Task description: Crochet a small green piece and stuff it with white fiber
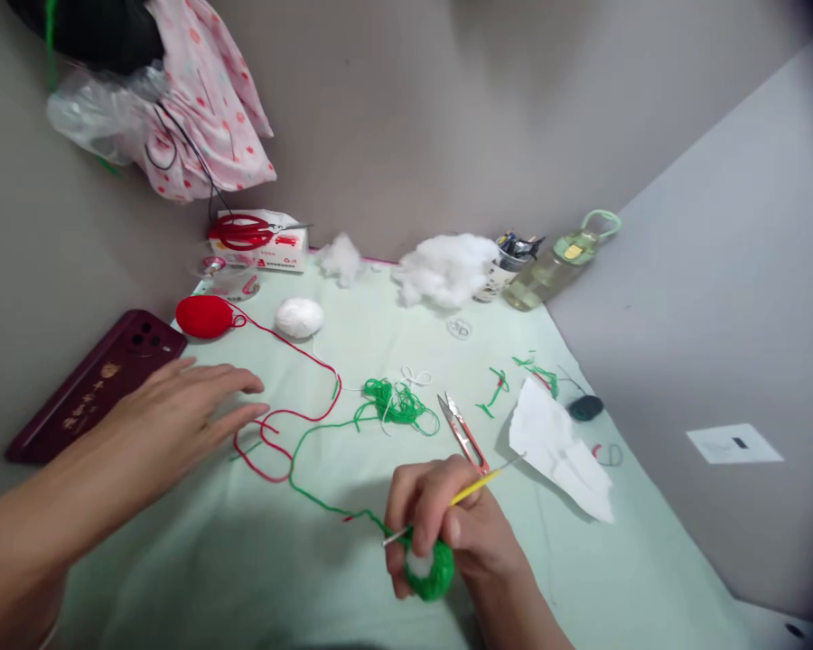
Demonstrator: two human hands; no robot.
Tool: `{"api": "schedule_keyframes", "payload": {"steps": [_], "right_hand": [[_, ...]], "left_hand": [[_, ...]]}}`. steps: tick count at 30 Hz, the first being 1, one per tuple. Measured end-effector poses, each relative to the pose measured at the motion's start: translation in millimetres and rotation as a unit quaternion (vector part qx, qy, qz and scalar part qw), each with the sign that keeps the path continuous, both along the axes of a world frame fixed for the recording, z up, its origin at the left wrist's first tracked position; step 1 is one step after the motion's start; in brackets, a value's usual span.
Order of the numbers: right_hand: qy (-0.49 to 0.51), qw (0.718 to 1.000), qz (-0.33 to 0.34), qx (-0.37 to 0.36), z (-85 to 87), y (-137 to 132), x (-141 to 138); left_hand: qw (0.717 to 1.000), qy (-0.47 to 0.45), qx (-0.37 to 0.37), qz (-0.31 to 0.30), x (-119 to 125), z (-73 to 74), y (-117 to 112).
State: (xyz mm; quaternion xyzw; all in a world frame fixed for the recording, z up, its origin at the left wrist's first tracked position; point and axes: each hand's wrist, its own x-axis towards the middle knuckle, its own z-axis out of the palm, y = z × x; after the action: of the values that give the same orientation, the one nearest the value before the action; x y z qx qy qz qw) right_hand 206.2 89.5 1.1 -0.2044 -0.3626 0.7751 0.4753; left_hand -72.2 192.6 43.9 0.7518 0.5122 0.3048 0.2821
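My right hand (447,515) is closed around a crochet hook (474,487) with a yellow grip and a small green crocheted ball (434,576). White stuffing shows at the ball's opening. From the ball, a strand of green yarn (304,487) runs across the table to a loose green tangle (393,402). My left hand (200,393) is open and holds nothing, its fingers stretched toward a loose strand of red yarn (315,418). That strand leads back to a red yarn ball (204,317).
Thread snips (464,433) lie beside a crumpled white paper (556,447). At the left are a dark red phone (88,388) and red-handled scissors (244,232). Along the back stand a white yarn ball (299,318), fluffy stuffing (447,268), a pen cup (498,275) and a bottle (548,275).
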Motion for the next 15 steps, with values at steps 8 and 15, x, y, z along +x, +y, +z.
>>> {"api": "schedule_keyframes", "payload": {"steps": [8, 15], "right_hand": [[-0.038, 0.997, -0.062, 0.038, 3.3, 4, 0], [-0.118, 0.966, -0.228, 0.031, 0.9, 11, -7]], "left_hand": [[0.804, -0.372, -0.410, -0.215, 85, -15.3, -44], [0.819, -0.521, -0.241, 0.027, 61, 20.8, -44]]}}
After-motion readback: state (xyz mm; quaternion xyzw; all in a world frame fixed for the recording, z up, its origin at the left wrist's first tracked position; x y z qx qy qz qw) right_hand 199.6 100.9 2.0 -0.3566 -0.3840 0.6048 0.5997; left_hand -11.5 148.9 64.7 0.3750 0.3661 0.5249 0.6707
